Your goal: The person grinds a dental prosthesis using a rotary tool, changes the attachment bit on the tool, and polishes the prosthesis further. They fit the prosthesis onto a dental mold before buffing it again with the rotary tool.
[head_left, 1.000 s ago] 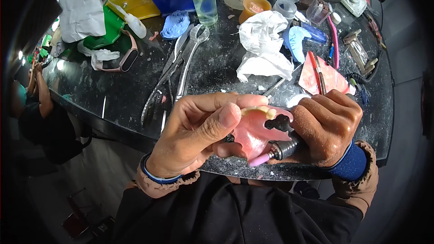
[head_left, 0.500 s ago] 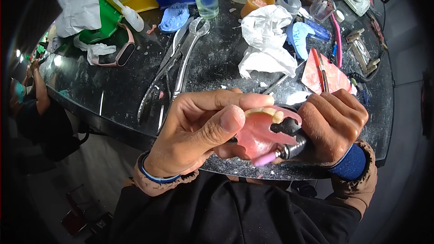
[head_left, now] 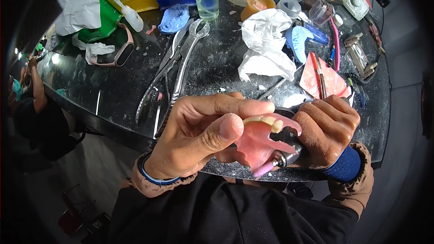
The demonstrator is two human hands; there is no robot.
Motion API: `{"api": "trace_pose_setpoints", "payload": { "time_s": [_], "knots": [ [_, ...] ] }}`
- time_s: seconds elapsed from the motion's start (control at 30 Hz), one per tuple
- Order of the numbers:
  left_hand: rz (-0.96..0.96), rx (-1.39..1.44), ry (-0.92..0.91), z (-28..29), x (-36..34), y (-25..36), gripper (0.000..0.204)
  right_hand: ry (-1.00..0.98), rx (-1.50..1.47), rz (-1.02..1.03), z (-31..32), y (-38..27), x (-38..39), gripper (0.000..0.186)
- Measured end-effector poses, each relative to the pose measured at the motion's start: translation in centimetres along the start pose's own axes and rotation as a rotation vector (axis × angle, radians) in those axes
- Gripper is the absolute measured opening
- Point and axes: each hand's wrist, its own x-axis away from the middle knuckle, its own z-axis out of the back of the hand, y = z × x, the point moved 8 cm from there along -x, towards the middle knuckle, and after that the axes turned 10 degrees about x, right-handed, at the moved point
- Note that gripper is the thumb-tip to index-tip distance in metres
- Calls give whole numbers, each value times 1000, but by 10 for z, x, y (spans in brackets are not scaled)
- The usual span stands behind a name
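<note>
At the far left a person's dark sleeve shows beyond the dark, dusty table. Metal pliers lie near its front edge, crumpled tissue toward the middle. The left hand pinches a pink denture over the front edge; the right hand clenches a rotary handpiece beside it.

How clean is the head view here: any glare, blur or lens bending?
Head view: strong fisheye bending with a dark vignette at the rim; window glare on the glossy black table at left; left hand, right hand and pink denture are sharp and evenly lit; far clutter stays legible.
</note>
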Motion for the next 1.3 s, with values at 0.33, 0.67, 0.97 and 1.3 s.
{"api": "trace_pose_setpoints", "payload": {
  "time_s": [0.33,0.67,0.97,1.3],
  "knots": [
    [-10,114,-23,-3,-1,-3,46,-16,-52,-55,0,3,-3,50],
    [-10,146,-29,-6,0,-3,45,73,-75,4,1,0,-1,51],
    [14,193,-104,-4,2,-5,38,107,-1,-3,-2,3,0,49],
    [-48,67,20,-2,0,-3,49,126,-66,-31,2,5,-4,60]
  ]
}}
